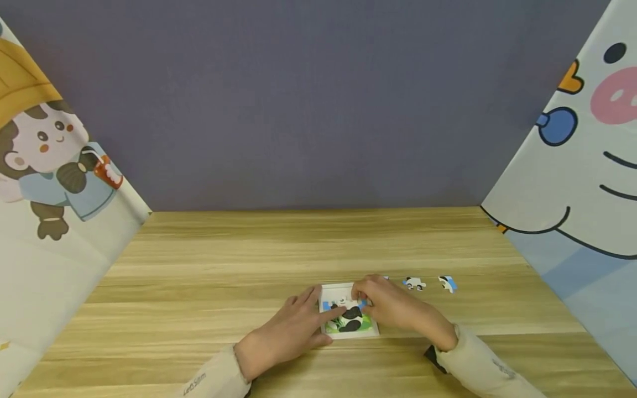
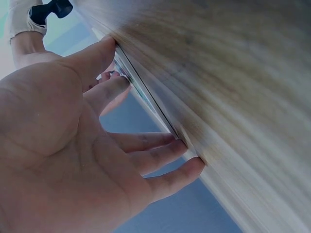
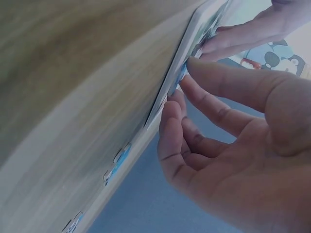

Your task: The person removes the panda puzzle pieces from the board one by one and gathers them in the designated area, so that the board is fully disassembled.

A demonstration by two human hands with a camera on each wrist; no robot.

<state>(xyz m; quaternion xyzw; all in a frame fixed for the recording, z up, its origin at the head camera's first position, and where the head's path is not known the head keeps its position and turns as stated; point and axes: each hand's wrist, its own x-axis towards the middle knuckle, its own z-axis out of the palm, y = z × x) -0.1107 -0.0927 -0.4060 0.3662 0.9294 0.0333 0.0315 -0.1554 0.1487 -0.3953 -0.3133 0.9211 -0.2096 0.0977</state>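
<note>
A shallow white puzzle tray (image 1: 375, 334) lies on the wooden table, partly filled with a panda picture (image 1: 351, 320). My left hand (image 1: 293, 326) rests along the tray's left side. Its index finger lies across the picture, while the thumb and other fingers touch the tray's edge and the table. Over the tray's right part, my right hand (image 1: 395, 304) pinches a puzzle piece with blue on it (image 3: 183, 71) between thumb and index finger, low against the picture. Its fingers hide much of that piece and the tray's upper right corner.
Right of the tray lie loose puzzle pieces: one with a panda face (image 1: 414, 283), another with a blue edge (image 1: 447, 284), and one mostly hidden behind the right hand. A dark grey panel (image 1: 318, 110) stands behind the table, with cartoon-printed panels at both sides.
</note>
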